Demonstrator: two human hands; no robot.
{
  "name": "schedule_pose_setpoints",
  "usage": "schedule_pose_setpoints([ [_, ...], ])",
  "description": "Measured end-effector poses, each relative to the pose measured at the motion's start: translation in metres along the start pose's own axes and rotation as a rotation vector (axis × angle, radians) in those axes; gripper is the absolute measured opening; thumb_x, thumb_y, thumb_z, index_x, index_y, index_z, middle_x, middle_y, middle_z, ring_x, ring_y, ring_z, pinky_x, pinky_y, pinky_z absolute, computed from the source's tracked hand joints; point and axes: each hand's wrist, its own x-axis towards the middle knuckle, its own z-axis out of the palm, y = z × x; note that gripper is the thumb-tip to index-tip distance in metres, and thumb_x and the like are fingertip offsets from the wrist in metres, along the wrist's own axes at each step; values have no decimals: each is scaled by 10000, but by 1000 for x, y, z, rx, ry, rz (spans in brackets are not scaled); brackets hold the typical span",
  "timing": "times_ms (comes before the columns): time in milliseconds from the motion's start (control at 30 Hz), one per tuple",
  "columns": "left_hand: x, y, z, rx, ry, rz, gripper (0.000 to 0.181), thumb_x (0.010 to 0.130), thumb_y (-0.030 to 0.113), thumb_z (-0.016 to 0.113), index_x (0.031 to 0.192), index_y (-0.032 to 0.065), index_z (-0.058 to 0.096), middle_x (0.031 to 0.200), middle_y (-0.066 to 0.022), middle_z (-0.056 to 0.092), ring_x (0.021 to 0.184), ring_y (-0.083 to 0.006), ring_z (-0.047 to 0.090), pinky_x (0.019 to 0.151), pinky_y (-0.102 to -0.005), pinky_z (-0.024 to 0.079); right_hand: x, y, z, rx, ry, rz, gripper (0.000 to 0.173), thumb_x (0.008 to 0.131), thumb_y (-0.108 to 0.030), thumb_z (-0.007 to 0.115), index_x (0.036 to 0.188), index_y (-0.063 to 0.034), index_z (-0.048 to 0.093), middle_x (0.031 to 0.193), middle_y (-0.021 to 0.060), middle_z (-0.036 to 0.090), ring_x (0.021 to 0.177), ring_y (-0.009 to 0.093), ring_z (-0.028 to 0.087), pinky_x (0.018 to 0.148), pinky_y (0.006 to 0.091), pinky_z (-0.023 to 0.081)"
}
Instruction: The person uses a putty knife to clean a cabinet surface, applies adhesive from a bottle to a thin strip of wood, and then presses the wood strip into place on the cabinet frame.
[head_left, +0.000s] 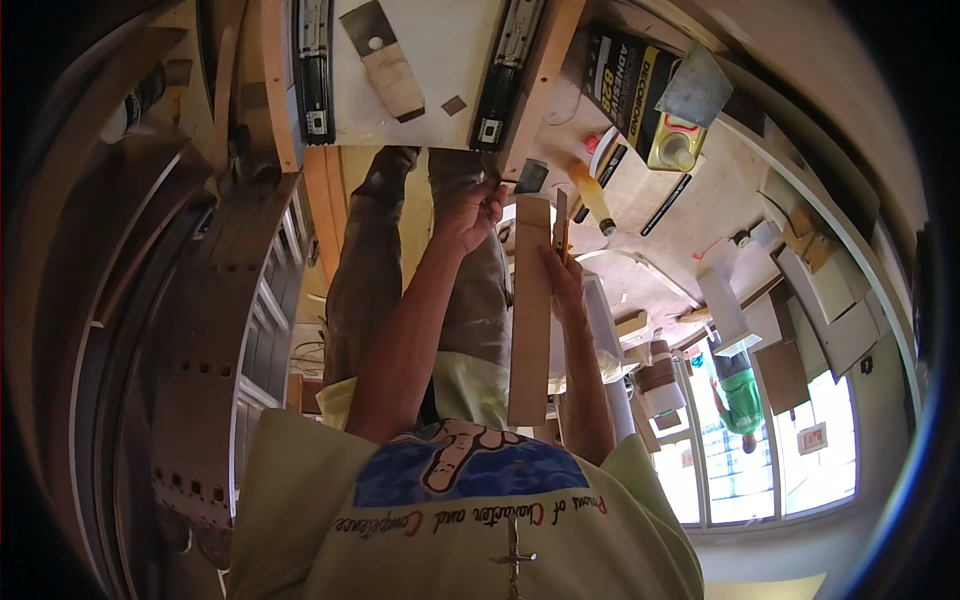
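Note:
My right hand (568, 281) holds a long, narrow wooden strip (532, 307) upright in the view, its lower end near my shirt. The same hand also grips a slim tool (561, 232) with yellow-orange and black parts, possibly a utility knife. To the left of the strip, my left hand (472, 214) has its fingers pinched on a thin dark thing (510, 181). Just beyond that lies a small dark grey square piece (532, 176); whether the two are joined I cannot tell. My legs (472, 307) are beneath both hands.
Ahead is a pale panel (442, 45) flanked by black drawer slides (315, 75). On the right stand a contact adhesive can (637, 97), a yellow bottle (592, 199) and loose drawer slides (665, 205). A perforated metal frame (202, 330) rises at left. A person (741, 401) is near the windows.

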Motion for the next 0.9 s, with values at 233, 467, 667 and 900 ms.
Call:
schedule_pose_setpoints([
  [233,-4,28,17,546,208,161,175,922,149,655,1030,15,628,888,-90,686,741,-154,665,582,-231,527,1,-1,0,-93,24,13,239,962,-244,634,1028,-18,676,824,-8,662,684,63,610,587,226,497],
  [467,3,-6,3,-97,28,18,161,919,134,647,1035,23,639,919,-79,686,796,-150,675,589,-201,536,4,-1,3,-99,33,22,228,936,-255,678,988,-33,688,804,-36,644,658,36,572,566,210,455],
  [667,6,7,1,107,88,44,165,911,133,656,1027,17,639,884,-85,687,732,-123,661,558,-194,519,5,-3,3,-125,54,23,216,930,-258,688,968,-45,682,798,-36,640,657,37,569,564,211,455],
  [900,4,13,5,254,129,75,179,933,114,601,1049,-22,607,886,-134,691,715,-159,673,497,-208,485,-1,-21,4,-223,36,-46,276,976,-264,609,1075,-10,648,864,22,671,710,87,639,604,234,523],
])
